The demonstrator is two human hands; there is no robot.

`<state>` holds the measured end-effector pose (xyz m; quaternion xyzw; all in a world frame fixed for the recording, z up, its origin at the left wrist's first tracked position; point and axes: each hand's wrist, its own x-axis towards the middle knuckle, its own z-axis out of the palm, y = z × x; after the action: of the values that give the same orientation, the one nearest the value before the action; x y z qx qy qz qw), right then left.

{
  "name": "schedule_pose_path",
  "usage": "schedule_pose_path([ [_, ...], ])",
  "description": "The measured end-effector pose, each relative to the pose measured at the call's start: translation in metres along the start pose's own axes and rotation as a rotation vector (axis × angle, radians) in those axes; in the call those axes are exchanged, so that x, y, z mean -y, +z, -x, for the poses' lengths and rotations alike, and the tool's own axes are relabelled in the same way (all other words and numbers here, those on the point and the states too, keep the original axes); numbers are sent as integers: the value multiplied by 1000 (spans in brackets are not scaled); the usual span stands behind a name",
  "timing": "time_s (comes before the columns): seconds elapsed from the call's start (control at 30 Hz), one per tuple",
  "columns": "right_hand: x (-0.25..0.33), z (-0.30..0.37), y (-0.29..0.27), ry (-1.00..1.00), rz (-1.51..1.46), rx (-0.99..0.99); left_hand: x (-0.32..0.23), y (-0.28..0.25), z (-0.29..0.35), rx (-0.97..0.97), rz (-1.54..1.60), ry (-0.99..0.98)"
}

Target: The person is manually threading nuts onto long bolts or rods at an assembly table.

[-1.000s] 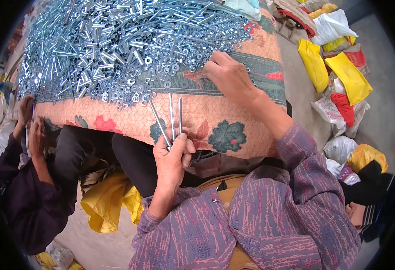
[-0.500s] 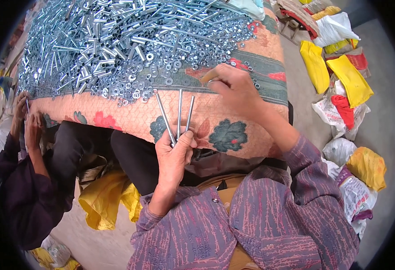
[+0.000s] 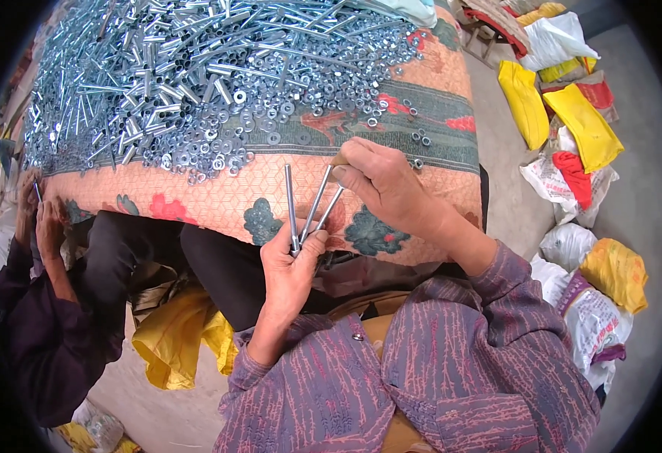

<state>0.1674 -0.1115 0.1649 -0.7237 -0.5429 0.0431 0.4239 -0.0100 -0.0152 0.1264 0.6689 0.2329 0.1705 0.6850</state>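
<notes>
My left hand (image 3: 286, 275) is closed around the lower ends of three slim metal rods (image 3: 291, 200), which fan out upward over the table's near edge. Just to the right, my right hand (image 3: 387, 181) is pinched at the upper tip of the middle rod. Whatever lies between its fingertips is too small or hidden to make out. A brownish covering shows at the tip of its index finger. Beyond both hands, flat washers (image 3: 218, 155) lie scattered on the flowered tablecloth (image 3: 225, 189).
A heap of metal tubes and rods (image 3: 172, 68) covers the table's far left, with small nuts (image 3: 346, 83) beside it. At the left a co-worker's hands (image 3: 48, 219) hold a thin rod. Yellow bags (image 3: 584, 128) and white sacks (image 3: 595, 325) lie on the floor at right.
My right hand has come down and left from over the cloth to the rod tips. The two right-hand rods now lean further right.
</notes>
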Motion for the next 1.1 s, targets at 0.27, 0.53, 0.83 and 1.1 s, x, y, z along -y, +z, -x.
schedule_pose_path([
  [0.27,19,6,-12,600,-993,256,-1,-11,-3,179,572,-300],
  [0.53,27,20,-2,478,-1018,266,-5,-8,-6,193,784,-306],
  [0.83,-63,-33,-20,178,383,-141,-9,-6,-4,111,703,-258],
  [1.1,-71,-29,-16,34,635,-136,-10,-4,1,60,678,-290],
])
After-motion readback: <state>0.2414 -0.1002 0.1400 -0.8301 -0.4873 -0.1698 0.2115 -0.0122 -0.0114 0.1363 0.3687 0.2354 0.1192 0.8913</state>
